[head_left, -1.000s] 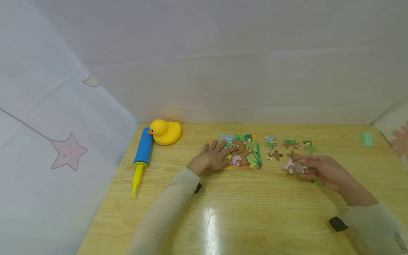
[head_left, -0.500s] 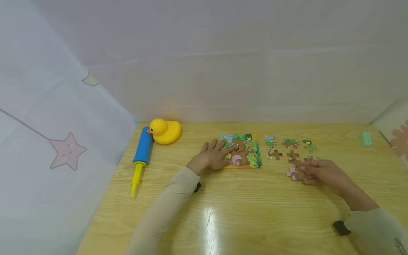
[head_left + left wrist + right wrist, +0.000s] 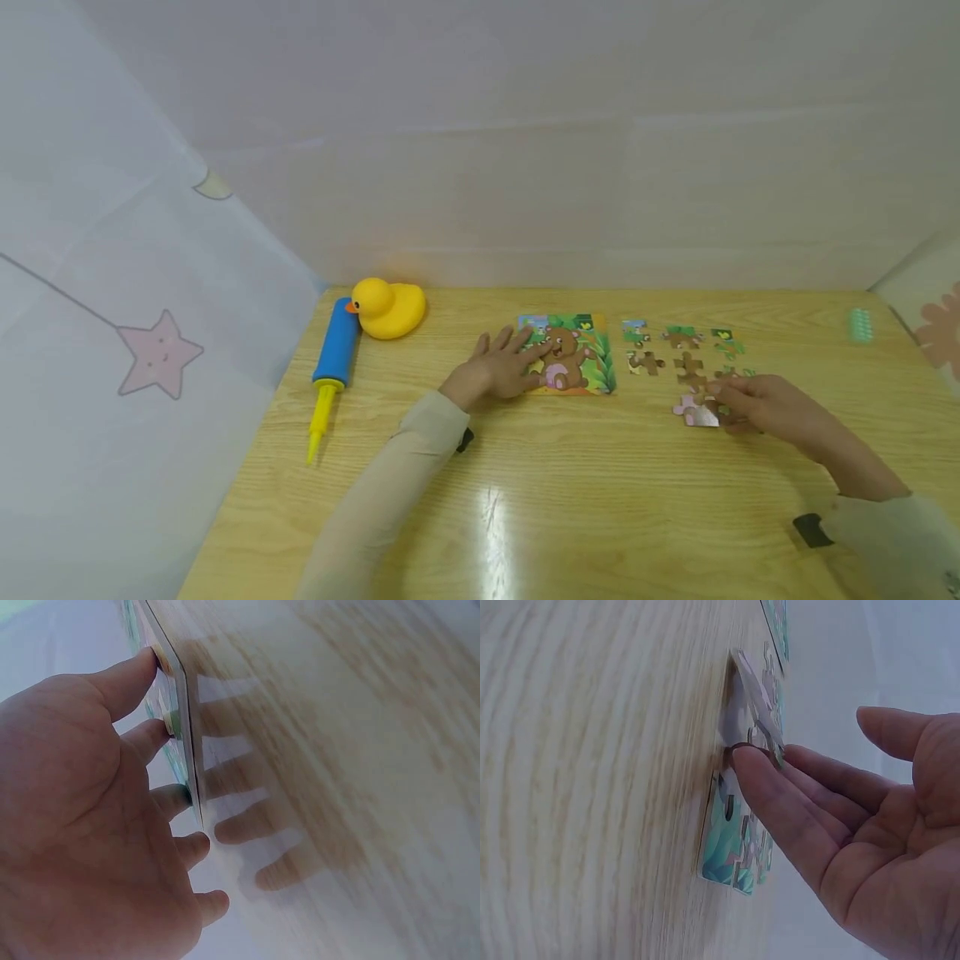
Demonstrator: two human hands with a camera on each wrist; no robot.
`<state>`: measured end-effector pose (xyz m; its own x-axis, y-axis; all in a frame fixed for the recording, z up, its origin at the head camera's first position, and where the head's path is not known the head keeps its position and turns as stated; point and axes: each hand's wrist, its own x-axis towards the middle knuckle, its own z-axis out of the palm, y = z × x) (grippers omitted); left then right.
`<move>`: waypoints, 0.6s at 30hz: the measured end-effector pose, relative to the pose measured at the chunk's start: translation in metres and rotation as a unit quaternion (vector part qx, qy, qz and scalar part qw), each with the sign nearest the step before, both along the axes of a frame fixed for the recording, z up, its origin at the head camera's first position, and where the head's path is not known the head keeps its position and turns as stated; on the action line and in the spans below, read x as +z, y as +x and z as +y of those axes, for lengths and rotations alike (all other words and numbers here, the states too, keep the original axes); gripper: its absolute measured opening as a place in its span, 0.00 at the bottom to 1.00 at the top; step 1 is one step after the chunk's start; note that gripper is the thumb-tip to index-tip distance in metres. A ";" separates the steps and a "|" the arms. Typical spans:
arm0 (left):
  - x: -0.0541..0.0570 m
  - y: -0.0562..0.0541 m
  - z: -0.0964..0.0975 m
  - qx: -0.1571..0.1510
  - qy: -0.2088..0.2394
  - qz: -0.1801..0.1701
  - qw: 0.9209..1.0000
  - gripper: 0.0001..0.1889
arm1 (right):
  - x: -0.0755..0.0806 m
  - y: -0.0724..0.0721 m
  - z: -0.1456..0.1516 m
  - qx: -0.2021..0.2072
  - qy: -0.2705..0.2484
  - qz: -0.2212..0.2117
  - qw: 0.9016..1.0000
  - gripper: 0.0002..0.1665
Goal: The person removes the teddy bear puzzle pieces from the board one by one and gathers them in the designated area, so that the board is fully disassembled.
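Note:
Fingers spread, my left hand (image 3: 498,367) rests on the left part of a bear picture card (image 3: 577,358); in the left wrist view its fingertips (image 3: 193,847) lie along the card's edge. My right hand (image 3: 780,408) holds a jigsaw piece (image 3: 696,410) with pink and brown print by its right edge. The right wrist view shows this piece (image 3: 754,697) tilted, its far edge close to the table and its near edge raised between the fingers (image 3: 761,784). The thumb (image 3: 889,731) stands apart from it. Several jigsaw pieces (image 3: 682,337) lie spaced in rows, some partly hidden behind the right hand.
A yellow rubber duck (image 3: 390,310) sits beside a blue and yellow hand pump (image 3: 335,350) on the left of the wooden table (image 3: 570,492). A small pale green bumpy object (image 3: 861,325) lies at the far right. White cloth (image 3: 480,200) hangs behind the table.
My right hand has moved slightly toward me with the pink and brown jigsaw piece, which now sits lower and tilts differently, catching light. The left hand has stayed on the card.

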<state>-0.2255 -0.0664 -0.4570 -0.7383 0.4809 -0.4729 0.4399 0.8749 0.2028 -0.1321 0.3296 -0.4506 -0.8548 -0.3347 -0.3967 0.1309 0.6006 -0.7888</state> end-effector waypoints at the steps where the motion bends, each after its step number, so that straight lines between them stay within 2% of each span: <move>1: 0.000 0.000 0.000 -0.001 0.000 0.001 1.000 0.36 | 0.001 0.000 0.000 0.000 0.001 0.001 1.000 0.39; 8: 0.000 0.000 0.000 -0.004 -0.006 0.004 1.000 0.36 | 0.001 -0.001 0.003 -0.003 -0.002 -0.015 1.000 0.42; 18: -0.001 -0.001 -0.001 -0.002 0.003 0.000 1.000 0.36 | 0.002 -0.002 0.006 -0.009 0.003 -0.021 1.000 0.41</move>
